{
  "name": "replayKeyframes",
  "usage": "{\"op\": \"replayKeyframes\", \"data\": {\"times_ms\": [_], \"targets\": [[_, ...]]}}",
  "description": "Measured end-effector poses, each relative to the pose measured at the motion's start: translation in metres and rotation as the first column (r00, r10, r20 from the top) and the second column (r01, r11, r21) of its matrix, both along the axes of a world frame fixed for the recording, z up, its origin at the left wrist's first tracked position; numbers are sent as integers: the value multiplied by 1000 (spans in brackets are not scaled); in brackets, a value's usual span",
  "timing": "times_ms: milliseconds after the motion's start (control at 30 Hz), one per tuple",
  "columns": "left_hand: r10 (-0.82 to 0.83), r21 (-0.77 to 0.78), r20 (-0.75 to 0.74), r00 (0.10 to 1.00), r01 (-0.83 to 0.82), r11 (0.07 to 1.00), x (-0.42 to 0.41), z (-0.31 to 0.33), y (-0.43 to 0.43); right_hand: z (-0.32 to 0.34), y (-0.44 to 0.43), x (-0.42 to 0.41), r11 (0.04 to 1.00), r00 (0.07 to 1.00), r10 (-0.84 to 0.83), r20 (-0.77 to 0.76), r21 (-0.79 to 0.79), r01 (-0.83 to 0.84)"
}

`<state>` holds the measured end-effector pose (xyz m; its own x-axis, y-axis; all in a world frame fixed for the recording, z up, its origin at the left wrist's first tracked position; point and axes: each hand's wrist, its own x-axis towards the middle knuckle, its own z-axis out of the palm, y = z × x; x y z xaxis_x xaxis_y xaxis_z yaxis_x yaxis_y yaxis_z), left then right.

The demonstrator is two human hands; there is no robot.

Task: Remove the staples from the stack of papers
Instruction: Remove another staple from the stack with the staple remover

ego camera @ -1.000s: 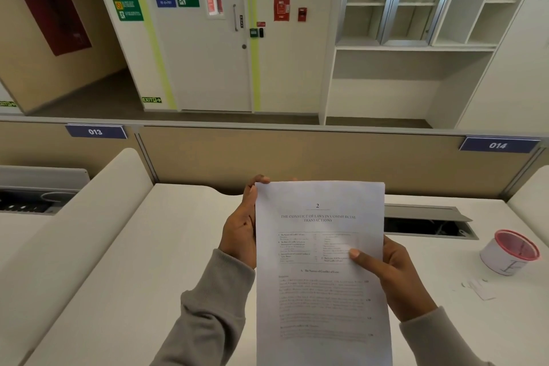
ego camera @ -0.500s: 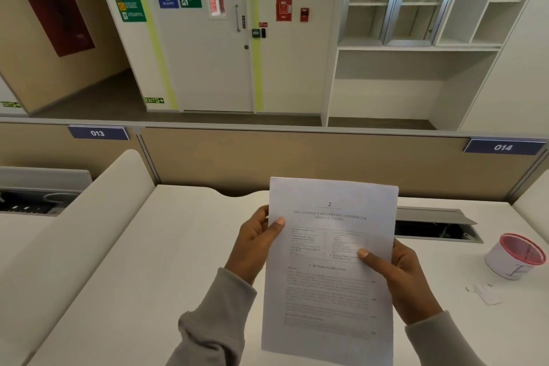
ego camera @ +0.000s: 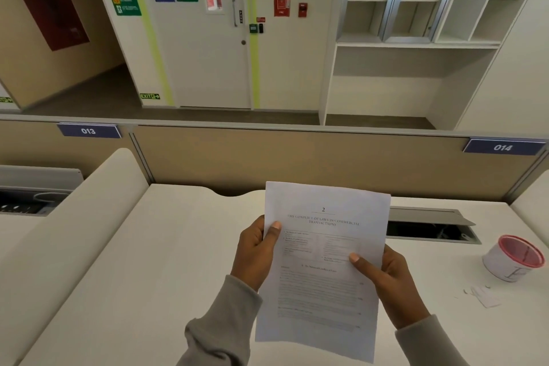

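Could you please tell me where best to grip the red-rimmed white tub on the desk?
Probably take the tub round its white side wall, just under the red rim, approaching from above: it sits apart on the desk, nothing touching it, and the round wall suits an encircling grip.

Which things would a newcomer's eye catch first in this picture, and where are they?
First the printed papers at the centre, held above the white desk by the left hand on one edge and the right hand on the other. Then the red-rimmed white tub at the desk's right side, and the blue plate 014 on the partition behind it.
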<state>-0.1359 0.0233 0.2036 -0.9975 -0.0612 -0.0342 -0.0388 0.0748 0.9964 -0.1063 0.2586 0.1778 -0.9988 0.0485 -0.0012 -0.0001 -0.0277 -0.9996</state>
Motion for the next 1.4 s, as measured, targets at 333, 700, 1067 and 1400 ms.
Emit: {"op": "replayKeyframes", "data": {"times_ms": [333,700,1067,1400], "targets": [[4,-64,-87,996,-9,998,-22,0,-10,-7,17,-41,992,990,-65,128,-96,78],[44,-123,-66,997,-52,991,-44,-17,-33,-152,90,-117,671,830,-530,176,686,283],[-1,-109,-40,999,-3,994,-61,-32,-31,-194,85,-175,521,802,-557,215,842,136],[-61,-113,-75,995,53,992,-68,-26,-29,-188,74,-169,574,741,-648,178,753,321]]}}
